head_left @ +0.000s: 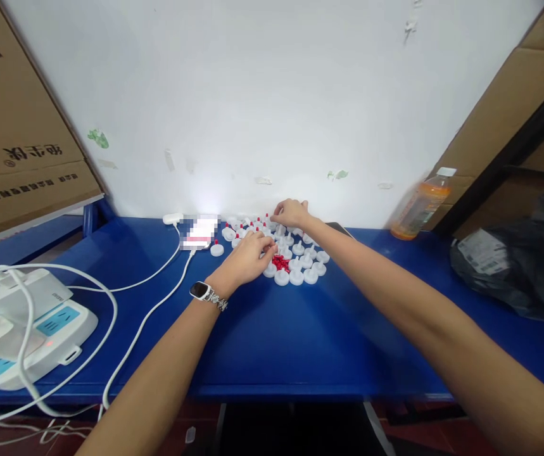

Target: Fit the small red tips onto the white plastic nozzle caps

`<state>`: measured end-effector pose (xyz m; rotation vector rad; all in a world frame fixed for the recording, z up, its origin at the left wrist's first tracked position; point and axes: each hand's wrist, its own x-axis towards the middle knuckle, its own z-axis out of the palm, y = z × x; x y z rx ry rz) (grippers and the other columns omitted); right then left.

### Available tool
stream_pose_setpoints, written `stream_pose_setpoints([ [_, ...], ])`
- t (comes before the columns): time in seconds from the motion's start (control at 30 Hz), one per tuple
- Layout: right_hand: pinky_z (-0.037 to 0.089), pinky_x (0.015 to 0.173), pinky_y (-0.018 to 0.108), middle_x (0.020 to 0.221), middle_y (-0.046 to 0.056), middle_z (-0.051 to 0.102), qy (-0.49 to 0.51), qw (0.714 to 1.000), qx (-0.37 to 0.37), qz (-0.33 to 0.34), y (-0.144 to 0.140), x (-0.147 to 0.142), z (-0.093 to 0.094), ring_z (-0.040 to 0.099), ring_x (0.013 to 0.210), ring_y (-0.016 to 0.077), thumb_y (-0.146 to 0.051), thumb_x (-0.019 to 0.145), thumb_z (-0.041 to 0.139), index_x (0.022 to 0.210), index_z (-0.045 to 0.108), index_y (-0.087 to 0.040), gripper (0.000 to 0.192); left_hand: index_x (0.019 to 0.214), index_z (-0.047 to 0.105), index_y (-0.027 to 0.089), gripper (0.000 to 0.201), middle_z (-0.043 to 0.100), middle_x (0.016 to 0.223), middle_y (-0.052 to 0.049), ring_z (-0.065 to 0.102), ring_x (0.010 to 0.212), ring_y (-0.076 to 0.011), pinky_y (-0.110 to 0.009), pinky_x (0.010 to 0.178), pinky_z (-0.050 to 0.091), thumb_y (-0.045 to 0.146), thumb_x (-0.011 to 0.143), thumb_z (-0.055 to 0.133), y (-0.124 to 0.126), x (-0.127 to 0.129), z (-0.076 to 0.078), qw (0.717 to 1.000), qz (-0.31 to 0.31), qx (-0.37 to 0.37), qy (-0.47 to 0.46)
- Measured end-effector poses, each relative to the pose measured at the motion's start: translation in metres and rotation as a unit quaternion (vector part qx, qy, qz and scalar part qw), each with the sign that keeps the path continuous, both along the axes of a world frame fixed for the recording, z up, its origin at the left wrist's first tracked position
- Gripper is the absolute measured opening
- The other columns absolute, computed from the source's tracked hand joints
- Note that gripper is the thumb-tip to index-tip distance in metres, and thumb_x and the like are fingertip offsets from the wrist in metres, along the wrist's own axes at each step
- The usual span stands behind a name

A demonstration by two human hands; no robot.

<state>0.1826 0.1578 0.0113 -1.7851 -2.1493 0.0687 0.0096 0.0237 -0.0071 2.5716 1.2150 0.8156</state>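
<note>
On the blue table, several white round plastic caps with narrow nozzles (pixel 282 277) stand close together. A small pile of red tips (pixel 280 263) lies among them. Red tips sit on some nozzles toward the left and back, including one on a separate white cap (pixel 217 249). My left hand (pixel 251 254), a watch on its wrist, is over the left side of the group with its fingers bent together; they hide what is under them. Reaching to the back of the group, my right hand (pixel 290 213) has its fingers drawn into a pinch by the caps; its hold is too small to make out.
A phone (pixel 200 233) with a white cable leans at the back left. The power strip (pixel 69 329) and looping cables take up the table's left side. At the right are an orange drink bottle (pixel 421 206) and a dark plastic bag (pixel 513 266). A white wall rises behind.
</note>
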Motion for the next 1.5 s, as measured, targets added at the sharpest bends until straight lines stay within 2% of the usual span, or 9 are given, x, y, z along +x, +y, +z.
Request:
stream_pose_setpoints([
  [0.27,0.035,0.097,0.041,0.097,0.005,0.075,0.061,0.998,0.036,-0.001,-0.017,-0.005,0.006,0.064,0.098,0.0224,-0.026,0.080,0.060,0.089,0.072,-0.020,0.016,0.091,0.067,0.020,0.032,0.061,0.089,-0.008,0.054,0.093,-0.0255,-0.042,0.086,0.045,0.036,0.100,0.040,0.001,-0.001,0.001,1.000,0.014,0.006,0.000],
  [0.4,0.046,0.080,0.030,0.099,0.006,0.073,0.202,0.967,0.117,0.099,-0.064,0.017,0.015,0.066,0.087,0.0187,-0.022,0.083,0.055,0.095,0.066,-0.018,0.017,0.093,0.064,0.020,0.031,0.062,0.094,-0.008,0.055,0.096,-0.0252,-0.041,0.088,0.045,0.037,0.101,0.039,0.002,0.001,0.002,0.998,0.035,0.034,-0.027],
  [0.57,0.046,0.069,0.028,0.089,0.000,0.072,0.251,0.950,0.102,0.155,-0.134,0.031,0.004,0.060,0.070,0.0149,-0.024,0.078,0.064,0.091,0.066,-0.021,0.013,0.097,0.057,0.021,0.027,0.061,0.093,-0.006,0.055,0.093,-0.0234,-0.038,0.084,0.045,0.040,0.102,0.038,-0.007,0.010,0.007,0.997,0.033,0.054,-0.051],
  [0.7,0.048,0.067,0.028,0.081,-0.001,0.070,0.315,0.932,0.071,0.166,-0.155,0.031,-0.012,0.057,0.065,0.0140,-0.026,0.079,0.064,0.090,0.066,-0.021,0.013,0.092,0.052,0.021,0.028,0.058,0.091,-0.006,0.052,0.089,-0.0228,-0.037,0.080,0.044,0.037,0.103,0.033,-0.015,0.020,0.008,0.997,0.009,0.072,-0.002],
  [0.87,0.049,0.071,0.028,0.078,0.000,0.068,0.352,0.914,0.092,0.177,-0.160,0.025,-0.015,0.060,0.071,0.0152,-0.025,0.081,0.061,0.088,0.065,-0.021,0.009,0.087,0.049,0.021,0.031,0.057,0.089,-0.007,0.050,0.089,-0.0232,-0.038,0.083,0.042,0.030,0.105,0.025,-0.015,0.030,0.003,0.992,0.001,0.119,0.031],
  [1.07,0.049,0.082,0.031,0.095,0.005,0.069,0.259,0.930,0.213,0.148,-0.155,0.043,-0.005,0.062,0.084,0.0178,-0.019,0.082,0.058,0.086,0.065,-0.021,0.007,0.077,0.042,0.022,0.040,0.051,0.071,-0.001,0.049,0.067,-0.0175,-0.034,0.067,0.040,0.040,0.105,0.021,-0.008,0.027,0.004,0.981,0.088,0.027,-0.170],
  [1.17,0.050,0.076,0.031,0.094,0.004,0.071,0.275,0.936,0.201,0.084,-0.143,0.056,-0.006,0.062,0.076,0.0172,-0.023,0.082,0.060,0.091,0.066,-0.020,0.011,0.075,0.049,0.020,0.042,0.052,0.072,-0.002,0.050,0.073,-0.0187,-0.035,0.073,0.041,0.042,0.104,0.028,-0.003,0.017,0.004,0.994,0.047,0.022,-0.094],
  [1.3,0.050,0.079,0.032,0.093,0.003,0.072,0.294,0.940,0.154,0.079,-0.122,0.057,-0.012,0.066,0.082,0.0187,-0.028,0.084,0.060,0.094,0.068,-0.020,0.015,0.090,0.066,0.020,0.029,0.059,0.092,-0.006,0.052,0.092,-0.0237,-0.042,0.088,0.042,0.038,0.098,0.045,-0.002,0.009,0.000,0.999,-0.014,0.032,0.023],
  [1.5,0.047,0.076,0.029,0.086,0.006,0.071,0.203,0.971,0.111,0.058,-0.073,0.033,-0.007,0.064,0.080,0.0180,-0.023,0.080,0.063,0.090,0.073,-0.016,0.016,0.106,0.069,0.020,0.030,0.062,0.097,-0.008,0.052,0.098,-0.0254,-0.043,0.091,0.044,0.033,0.098,0.044,-0.002,0.004,0.002,1.000,0.005,0.027,0.004],
])
